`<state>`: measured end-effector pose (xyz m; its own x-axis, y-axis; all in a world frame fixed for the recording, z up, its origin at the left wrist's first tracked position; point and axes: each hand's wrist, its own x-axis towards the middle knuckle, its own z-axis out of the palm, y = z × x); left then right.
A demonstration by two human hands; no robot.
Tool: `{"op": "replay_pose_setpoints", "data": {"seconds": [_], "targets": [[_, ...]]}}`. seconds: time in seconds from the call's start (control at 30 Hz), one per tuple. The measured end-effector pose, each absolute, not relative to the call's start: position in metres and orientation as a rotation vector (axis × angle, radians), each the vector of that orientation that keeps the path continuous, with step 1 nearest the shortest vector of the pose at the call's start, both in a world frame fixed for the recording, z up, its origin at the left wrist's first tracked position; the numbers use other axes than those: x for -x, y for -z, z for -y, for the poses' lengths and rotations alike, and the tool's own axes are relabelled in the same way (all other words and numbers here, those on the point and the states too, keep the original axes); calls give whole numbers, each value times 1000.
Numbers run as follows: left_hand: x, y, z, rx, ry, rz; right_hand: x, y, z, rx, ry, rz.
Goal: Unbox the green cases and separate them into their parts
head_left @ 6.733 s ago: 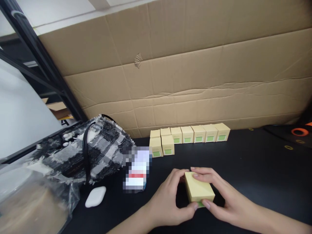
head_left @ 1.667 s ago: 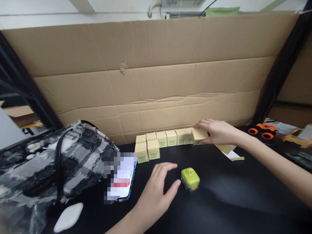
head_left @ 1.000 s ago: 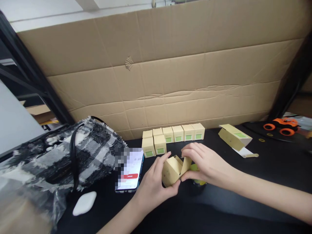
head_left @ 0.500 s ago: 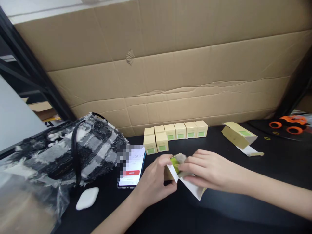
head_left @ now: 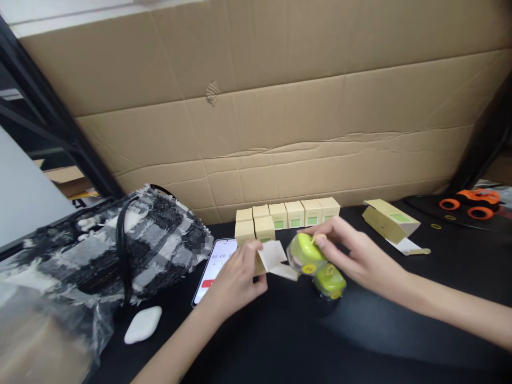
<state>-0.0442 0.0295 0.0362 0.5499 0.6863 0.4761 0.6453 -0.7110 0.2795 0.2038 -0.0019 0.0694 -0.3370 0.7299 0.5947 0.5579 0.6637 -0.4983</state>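
Note:
My left hand [head_left: 239, 272] grips a small open carton [head_left: 274, 257], its white inner flaps spread toward the right. Between the thumb and fingers of my right hand [head_left: 347, 250] is a small clear container with a green lid [head_left: 306, 250], held tilted just right of the carton by its lid and yellow loop. A second green-lidded container [head_left: 330, 282] sits right below it, partly overlapped; it looks to be on the black table. Several closed cream boxes with green labels [head_left: 295, 215] stand in rows behind my hands.
An opened, empty carton [head_left: 392, 221] lies at the right, near an orange toy car [head_left: 472, 202] and yellow rings [head_left: 436, 226]. On the left are a phone [head_left: 208, 269], a white case [head_left: 143, 325], a woven bag [head_left: 160, 250] and a plastic bag [head_left: 52, 341]. Cardboard [head_left: 280, 117] walls the back.
My right hand has come out of the carton and up, with a green-lidded container in it. A second container now shows on the table. My left hand and the carton have shifted slightly left.

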Motion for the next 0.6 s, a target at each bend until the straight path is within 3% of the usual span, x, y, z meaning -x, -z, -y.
{"op": "replay_pose_setpoints", "data": {"seconds": [0.1, 0.27, 0.6], "targets": [[51, -43, -40, -2327, -1060, -1334, -208, -76, 5, 1010, -284, 2119], [38, -49, -38, -1340, -1260, -1114, -194, -56, 8, 872, -113, 2524], [18, -55, -9, -949, -1064, -827, -183, -49, 11, 561, 611, 2374]]}}
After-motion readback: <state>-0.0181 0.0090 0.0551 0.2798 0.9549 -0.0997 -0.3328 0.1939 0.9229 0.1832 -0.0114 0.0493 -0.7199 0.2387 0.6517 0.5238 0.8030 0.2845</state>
